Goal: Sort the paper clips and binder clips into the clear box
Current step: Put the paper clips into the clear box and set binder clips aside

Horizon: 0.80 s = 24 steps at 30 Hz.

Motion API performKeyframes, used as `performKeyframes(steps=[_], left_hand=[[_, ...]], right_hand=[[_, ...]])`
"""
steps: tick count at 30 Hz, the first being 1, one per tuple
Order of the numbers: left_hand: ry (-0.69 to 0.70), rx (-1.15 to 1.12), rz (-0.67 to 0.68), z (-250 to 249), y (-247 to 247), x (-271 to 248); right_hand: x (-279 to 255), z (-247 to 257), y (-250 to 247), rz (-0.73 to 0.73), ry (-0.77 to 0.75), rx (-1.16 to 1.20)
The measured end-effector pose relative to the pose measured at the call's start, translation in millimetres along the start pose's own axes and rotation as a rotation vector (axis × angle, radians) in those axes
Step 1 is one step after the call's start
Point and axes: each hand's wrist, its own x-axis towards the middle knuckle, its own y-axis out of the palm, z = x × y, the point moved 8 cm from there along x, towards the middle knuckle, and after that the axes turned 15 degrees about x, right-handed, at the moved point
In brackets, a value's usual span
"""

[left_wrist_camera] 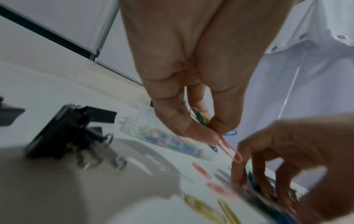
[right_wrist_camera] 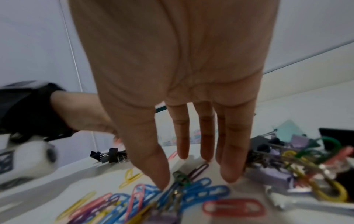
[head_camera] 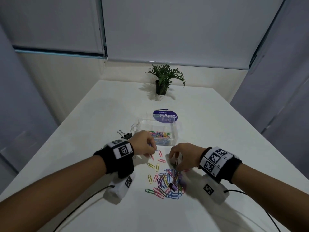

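A heap of coloured paper clips (head_camera: 167,183) with a small purple binder clip (head_camera: 173,187) in it lies on the white table. Behind it stands the clear box (head_camera: 173,129), with paper clips in its front compartment. My left hand (head_camera: 151,150) hovers between box and heap. It pinches several paper clips, a red one (left_wrist_camera: 229,151) hanging lowest, between thumb and fingers (left_wrist_camera: 199,133). My right hand (head_camera: 175,164) reaches down onto the heap with straight, spread fingers (right_wrist_camera: 229,174). Its thumb tip and fingertips touch the clips (right_wrist_camera: 195,192) and grip nothing.
Black binder clips (head_camera: 125,135) lie left of the box. A round purple disc (head_camera: 165,116) sits behind the box, and a potted plant (head_camera: 163,81) stands at the far end. More binder clips (right_wrist_camera: 268,174) lie tangled in the heap. Cables trail from both wrists.
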Motion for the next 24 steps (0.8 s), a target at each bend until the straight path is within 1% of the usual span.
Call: performKeyframes(steps=[2, 5, 7, 11, 14, 17, 20, 24], left_hand=[[-0.011, -0.037, -0.077, -1, -18, 9], [-0.042, -0.067, -0.199, -1, -44, 22], [-0.089, -0.085, -0.246, 5, -53, 32], [-0.187, -0.092, -0.295, 20, -55, 48], [-0.217, -0.014, -0.266, 24, -47, 53], [-0.201, 0.029, -0.218, 25, -38, 55], [-0.128, 0.067, -0.188, 14, -36, 52], [-0.014, 0.089, -0.220, -1, -37, 37]], right_hand=[[3, 8, 4, -0.022, -0.046, 0.002], [0, 27, 11, -0.045, -0.133, 0.088], [-2, 36, 17, -0.015, -0.157, 0.107], [-9, 48, 32, 0.067, -0.176, 0.155], [-15, 55, 43, 0.122, -0.219, 0.075], [-17, 59, 50, 0.126, -0.289, 0.032], [-16, 61, 55, 0.109, -0.344, 0.038], [-17, 63, 52, 0.108, -0.374, 0.111]])
